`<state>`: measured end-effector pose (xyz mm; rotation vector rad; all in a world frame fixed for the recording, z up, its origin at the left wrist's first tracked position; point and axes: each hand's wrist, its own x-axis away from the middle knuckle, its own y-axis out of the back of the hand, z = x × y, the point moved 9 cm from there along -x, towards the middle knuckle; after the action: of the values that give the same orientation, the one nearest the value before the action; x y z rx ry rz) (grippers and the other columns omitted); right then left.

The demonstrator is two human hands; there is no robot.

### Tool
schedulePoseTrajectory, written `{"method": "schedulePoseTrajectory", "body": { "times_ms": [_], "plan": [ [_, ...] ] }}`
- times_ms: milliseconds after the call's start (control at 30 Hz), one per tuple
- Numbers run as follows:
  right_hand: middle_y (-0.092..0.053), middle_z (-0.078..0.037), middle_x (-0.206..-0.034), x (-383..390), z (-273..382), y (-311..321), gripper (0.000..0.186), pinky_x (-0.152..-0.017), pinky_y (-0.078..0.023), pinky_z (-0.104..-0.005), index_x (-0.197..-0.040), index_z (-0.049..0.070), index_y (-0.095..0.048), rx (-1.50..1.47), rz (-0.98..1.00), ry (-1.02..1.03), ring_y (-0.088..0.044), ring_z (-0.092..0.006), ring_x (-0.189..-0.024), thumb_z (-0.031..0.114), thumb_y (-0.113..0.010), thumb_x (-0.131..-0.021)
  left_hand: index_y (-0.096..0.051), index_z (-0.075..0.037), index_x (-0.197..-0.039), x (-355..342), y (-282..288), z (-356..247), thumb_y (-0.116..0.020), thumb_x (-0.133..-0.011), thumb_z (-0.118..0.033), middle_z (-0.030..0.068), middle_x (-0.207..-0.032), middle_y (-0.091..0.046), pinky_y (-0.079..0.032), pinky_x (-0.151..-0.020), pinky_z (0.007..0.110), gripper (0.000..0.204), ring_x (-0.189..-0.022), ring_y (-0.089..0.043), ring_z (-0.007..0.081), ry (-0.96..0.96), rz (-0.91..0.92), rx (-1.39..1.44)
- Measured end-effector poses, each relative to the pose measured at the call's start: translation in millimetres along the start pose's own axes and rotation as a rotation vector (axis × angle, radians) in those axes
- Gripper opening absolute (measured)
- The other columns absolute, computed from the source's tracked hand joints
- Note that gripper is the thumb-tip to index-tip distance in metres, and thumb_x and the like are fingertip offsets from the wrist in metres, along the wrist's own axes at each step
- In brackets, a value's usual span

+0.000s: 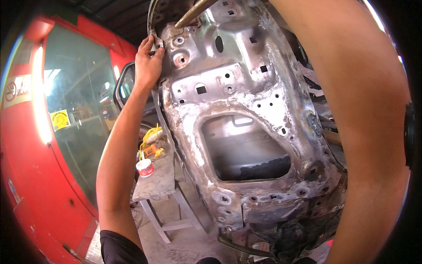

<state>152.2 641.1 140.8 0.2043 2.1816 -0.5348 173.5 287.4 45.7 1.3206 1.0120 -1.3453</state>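
Observation:
A large bare metal car body panel (239,81) with rust patches, many holes and a big cut-out opening fills the centre. My left hand (148,61) grips the panel's upper left edge, its fingers closed round the flange. My right forearm (356,119) reaches up along the right side, and the hand itself is out of view past the top edge. A brass-coloured metal bar (191,15) angles in from the top onto the upper part of the panel; what holds it is out of sight.
A small wooden stand (154,185) at left carries a white-and-red tub (145,168), an orange power tool (149,151) and yellow cord (151,132). Behind them are a red wall (26,163) with a glass pane and a black-framed car part (125,79). Dark metal parts lie below the panel.

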Motion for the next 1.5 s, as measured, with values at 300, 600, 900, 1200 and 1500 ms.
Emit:
{"method": "schedulePoseTrajectory", "body": {
  "times_ms": [300,600,900,1200,1500],
  "plan": [
    [-0.065,-0.008,-0.082,-10,11,-5,0.021,-0.065,-0.053,-0.0392,-0.089,0.014,-0.066,0.005,0.039,0.003,-0.065,-0.0268,-0.076,0.032,-0.071,-0.080,-0.049,-0.013,-0.151,-4,-4,27,-0.063,-0.097,-0.014,0.0224,-0.157,-0.041,-0.030,-0.119,0.035,0.055,-0.145,-0.041,0.0293,0.110,0.168,0.288],
    [-0.065,-0.008,-0.080,-16,15,-13,0.020,-0.064,-0.053,-0.0397,-0.086,0.014,-0.066,0.003,0.085,-0.021,-0.065,-0.0271,-0.074,0.032,-0.072,-0.079,-0.044,-0.001,-0.152,40,-3,27,-0.061,-0.099,-0.019,0.0156,-0.162,-0.037,-0.022,-0.122,0.033,0.058,-0.150,-0.032,0.0228,0.173,0.218,0.348],
    [-0.065,-0.007,-0.078,-19,18,-19,0.020,-0.063,-0.053,-0.0401,-0.084,0.015,-0.067,0.015,0.095,-0.030,-0.064,-0.0273,-0.073,0.033,-0.072,-0.078,-0.037,-0.001,-0.156,68,10,10,-0.068,-0.091,-0.037,0.0183,-0.165,-0.029,-0.021,-0.123,0.036,0.080,-0.151,-0.030,0.0265,0.207,0.264,0.423],
    [-0.064,-0.007,-0.076,-17,19,-18,0.020,-0.062,-0.052,-0.0406,-0.081,0.015,-0.067,0.063,0.041,0.021,-0.064,-0.0275,-0.071,0.034,-0.073,-0.077,-0.066,-0.001,-0.131,40,25,14,-0.072,-0.084,-0.037,0.0295,-0.123,-0.068,-0.048,-0.104,0.039,0.060,-0.118,-0.067,0.0373,0.192,0.161,-0.040],
    [-0.064,-0.007,-0.074,-11,23,-5,0.020,-0.061,-0.052,-0.0410,-0.079,0.015,-0.067,0.184,-0.148,0.150,-0.064,-0.0277,-0.070,0.034,-0.073,-0.076,-0.077,-0.002,-0.101,16,13,-29,-0.067,-0.090,-0.033,0.0281,-0.085,-0.070,-0.056,-0.082,0.050,0.034,-0.085,-0.070,0.0447,-0.186,0.349,-0.568]
  ]
}}
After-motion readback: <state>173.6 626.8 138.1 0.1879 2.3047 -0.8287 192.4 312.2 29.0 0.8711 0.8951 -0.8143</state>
